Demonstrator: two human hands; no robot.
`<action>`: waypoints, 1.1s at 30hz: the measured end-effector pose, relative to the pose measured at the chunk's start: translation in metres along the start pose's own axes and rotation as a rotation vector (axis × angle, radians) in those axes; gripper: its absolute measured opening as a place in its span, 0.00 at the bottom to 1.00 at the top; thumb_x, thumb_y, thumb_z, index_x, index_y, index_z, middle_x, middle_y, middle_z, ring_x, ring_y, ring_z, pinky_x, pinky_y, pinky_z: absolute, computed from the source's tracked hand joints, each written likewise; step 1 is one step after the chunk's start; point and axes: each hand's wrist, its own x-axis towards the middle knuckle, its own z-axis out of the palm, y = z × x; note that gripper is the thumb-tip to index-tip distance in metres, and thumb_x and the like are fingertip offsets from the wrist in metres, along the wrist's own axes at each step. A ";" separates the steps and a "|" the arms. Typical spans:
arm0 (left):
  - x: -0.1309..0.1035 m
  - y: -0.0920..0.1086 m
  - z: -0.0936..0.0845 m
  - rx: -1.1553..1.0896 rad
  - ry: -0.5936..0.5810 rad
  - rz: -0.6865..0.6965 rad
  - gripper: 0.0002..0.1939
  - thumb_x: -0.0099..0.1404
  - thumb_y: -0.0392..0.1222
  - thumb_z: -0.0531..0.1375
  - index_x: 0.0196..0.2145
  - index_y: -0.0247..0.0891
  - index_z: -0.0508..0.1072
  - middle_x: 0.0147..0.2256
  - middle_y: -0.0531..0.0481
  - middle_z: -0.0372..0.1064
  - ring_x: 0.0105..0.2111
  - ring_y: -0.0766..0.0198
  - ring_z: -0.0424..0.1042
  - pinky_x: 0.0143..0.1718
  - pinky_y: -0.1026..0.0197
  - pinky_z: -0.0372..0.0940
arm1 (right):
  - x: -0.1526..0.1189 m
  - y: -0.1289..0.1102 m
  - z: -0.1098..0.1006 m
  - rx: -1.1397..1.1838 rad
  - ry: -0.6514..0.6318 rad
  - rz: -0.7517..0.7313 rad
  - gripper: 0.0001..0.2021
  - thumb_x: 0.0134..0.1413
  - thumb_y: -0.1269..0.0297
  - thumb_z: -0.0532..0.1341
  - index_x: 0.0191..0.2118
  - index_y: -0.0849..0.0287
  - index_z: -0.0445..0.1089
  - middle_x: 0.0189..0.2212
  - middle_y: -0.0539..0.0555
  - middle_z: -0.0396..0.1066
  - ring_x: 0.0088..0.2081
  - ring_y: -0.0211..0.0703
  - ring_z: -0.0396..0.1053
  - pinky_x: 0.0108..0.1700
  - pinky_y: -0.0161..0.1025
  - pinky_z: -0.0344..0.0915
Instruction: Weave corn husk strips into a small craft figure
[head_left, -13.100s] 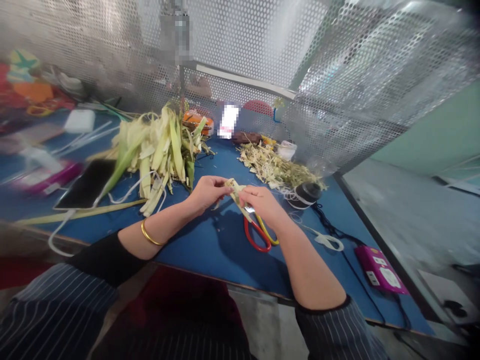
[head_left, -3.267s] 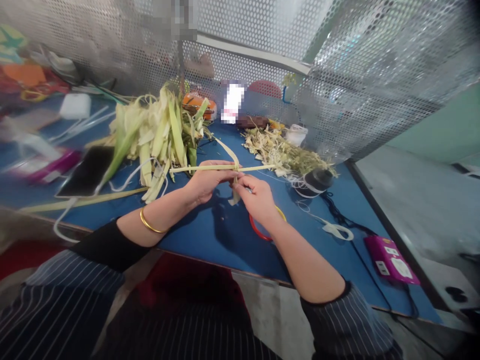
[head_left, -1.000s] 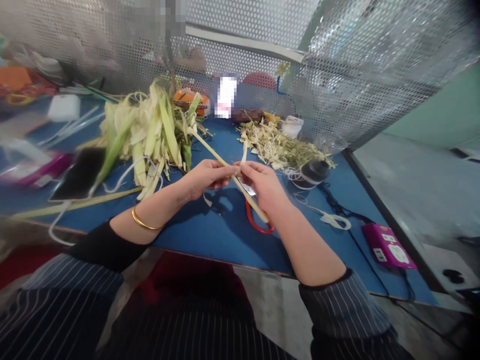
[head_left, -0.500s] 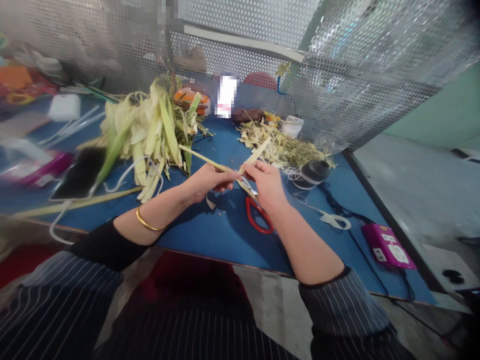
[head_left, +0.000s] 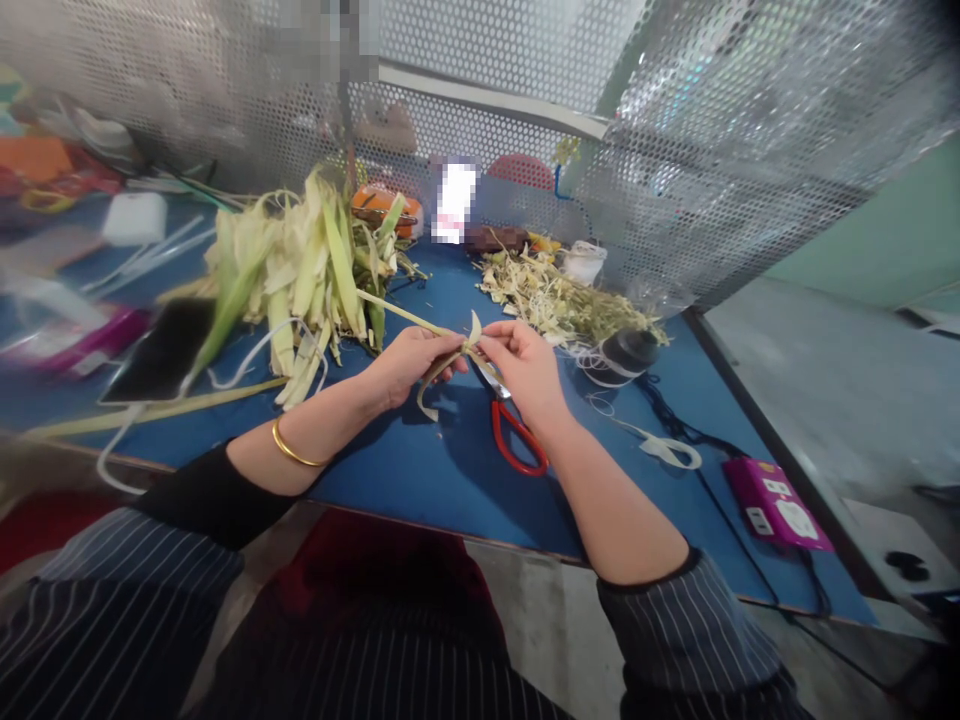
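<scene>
Near the middle of the blue table, my left hand (head_left: 415,364) pinches a pale green husk strip (head_left: 409,315) that reaches back toward the husk pile. My right hand (head_left: 527,368) closes its fingertips on the same husk piece, just right of the left fingers. Between the hands a short end points up, and a curled end (head_left: 429,400) hangs below the left fingers. Red-handled scissors (head_left: 517,445) lie on the table beneath the right hand, their blades partly covered by it. A large bundle of corn husks (head_left: 300,260) stands left of the hands.
Dried husk scraps (head_left: 555,290) lie behind my right hand, beside a dark spool of white thread (head_left: 626,355). A purple power strip (head_left: 778,503) with black cables is at right. At left are a dark phone (head_left: 159,350) and white cable. Perforated metal sheeting (head_left: 480,120) rises behind.
The long strip end that pointed up and right between my hands is gone from there; a short curved end now stands up. The lower end hangs in a longer curl. The scissor blades show more.
</scene>
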 end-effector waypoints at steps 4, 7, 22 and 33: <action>-0.002 0.001 0.002 0.029 0.013 0.033 0.16 0.65 0.44 0.58 0.24 0.31 0.74 0.22 0.47 0.70 0.18 0.73 0.63 0.20 0.68 0.56 | -0.006 0.000 0.003 -0.260 -0.033 -0.285 0.10 0.53 0.66 0.61 0.42 0.56 0.70 0.37 0.53 0.69 0.35 0.39 0.68 0.41 0.40 0.66; -0.002 0.001 0.003 0.051 0.046 0.058 0.16 0.66 0.44 0.56 0.24 0.32 0.73 0.22 0.48 0.70 0.18 0.73 0.63 0.19 0.68 0.54 | -0.007 -0.001 0.003 -0.338 -0.068 -0.377 0.07 0.54 0.69 0.61 0.40 0.55 0.71 0.38 0.53 0.67 0.36 0.39 0.67 0.41 0.39 0.66; 0.000 0.003 0.002 -0.018 0.110 0.101 0.16 0.66 0.46 0.56 0.26 0.33 0.71 0.21 0.52 0.67 0.17 0.74 0.62 0.19 0.69 0.54 | -0.008 -0.007 -0.001 -0.366 -0.033 -0.319 0.13 0.53 0.64 0.62 0.45 0.56 0.66 0.39 0.52 0.70 0.31 0.37 0.68 0.38 0.37 0.65; 0.001 0.004 -0.003 -0.097 0.143 -0.006 0.07 0.61 0.36 0.61 0.27 0.31 0.74 0.16 0.55 0.63 0.14 0.76 0.58 0.16 0.70 0.49 | -0.009 -0.016 -0.007 -0.505 -0.163 -0.276 0.11 0.60 0.62 0.55 0.32 0.57 0.73 0.30 0.52 0.73 0.32 0.41 0.68 0.37 0.38 0.60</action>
